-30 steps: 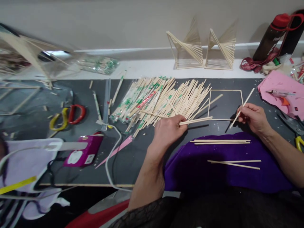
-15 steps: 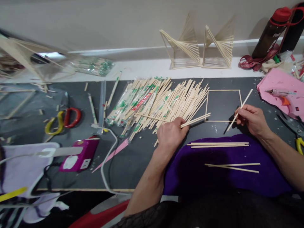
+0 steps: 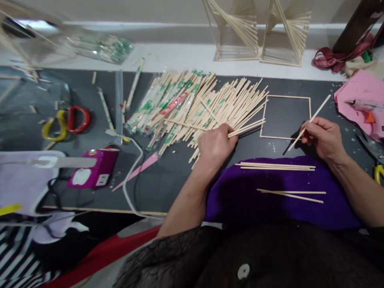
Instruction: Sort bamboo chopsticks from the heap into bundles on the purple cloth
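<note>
My left hand is closed around a couple of wooden chopsticks, whose ends point right toward a square stick frame. It rests at the lower edge of a heap of loose chopsticks. Between thumb and fingers, my right hand pinches a single chopstick, tilted over the frame's lower right corner. Below both hands, a purple cloth carries one group of parallel chopsticks and two crossed ones.
Wrapped chopsticks lie left of the heap. Two twisted stick structures stand on the back ledge. Scissors, a purple box and a white cable occupy the left. A glue gun lies on pink material at right.
The view has tipped downward, so the table's contents sit higher in the picture. Both hands keep their hold on the chopsticks, with little other movement.
</note>
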`<state>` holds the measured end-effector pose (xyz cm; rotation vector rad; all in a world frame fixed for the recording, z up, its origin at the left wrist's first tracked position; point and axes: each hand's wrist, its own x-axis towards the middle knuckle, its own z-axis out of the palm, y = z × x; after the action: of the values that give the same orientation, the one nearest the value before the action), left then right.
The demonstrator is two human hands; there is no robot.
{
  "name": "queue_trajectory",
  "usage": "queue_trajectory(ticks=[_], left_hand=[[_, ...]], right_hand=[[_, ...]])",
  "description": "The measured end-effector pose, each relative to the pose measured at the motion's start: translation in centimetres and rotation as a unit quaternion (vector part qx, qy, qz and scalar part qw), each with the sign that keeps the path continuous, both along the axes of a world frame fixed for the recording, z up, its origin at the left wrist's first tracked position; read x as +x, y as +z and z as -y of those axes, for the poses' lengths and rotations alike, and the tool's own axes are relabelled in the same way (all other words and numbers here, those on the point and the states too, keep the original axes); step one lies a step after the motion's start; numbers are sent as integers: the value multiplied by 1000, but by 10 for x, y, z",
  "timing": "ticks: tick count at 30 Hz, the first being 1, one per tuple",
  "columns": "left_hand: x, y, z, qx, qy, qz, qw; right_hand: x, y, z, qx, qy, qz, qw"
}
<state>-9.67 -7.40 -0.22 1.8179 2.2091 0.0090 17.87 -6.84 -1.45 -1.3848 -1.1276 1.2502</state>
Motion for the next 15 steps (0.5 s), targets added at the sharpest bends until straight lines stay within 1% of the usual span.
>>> queue_trajectory(ticks=[2,4,6,8,10,11,13,15], left_hand=[[0,3,5,0,-25,73,997],[-1,5,11,-12,-68,130,989],[-2,6,16,-19,-108,152,982],[-3,8,20,-15,-128,154,980],[-3,10,24,-19,-133,136,982],[-2,11,25,-28,-132,109,985],[1,14,28,-57,-122,27,990],[5,14,30,-87,-105,-51,989]], right_hand=[[-1,1,1,5,0,1,1000],[-1,2,1,6,2,-1,1000],[-2,2,2,6,4,-3,1000],[-2,1,2,6,5,-2,1000],[-1,-1,2,5,5,1,1000],[-1,-2,2,6,5,1,1000],[0,-4,2,6,7,0,1000],[1,-5,1,4,9,-3,1000]])
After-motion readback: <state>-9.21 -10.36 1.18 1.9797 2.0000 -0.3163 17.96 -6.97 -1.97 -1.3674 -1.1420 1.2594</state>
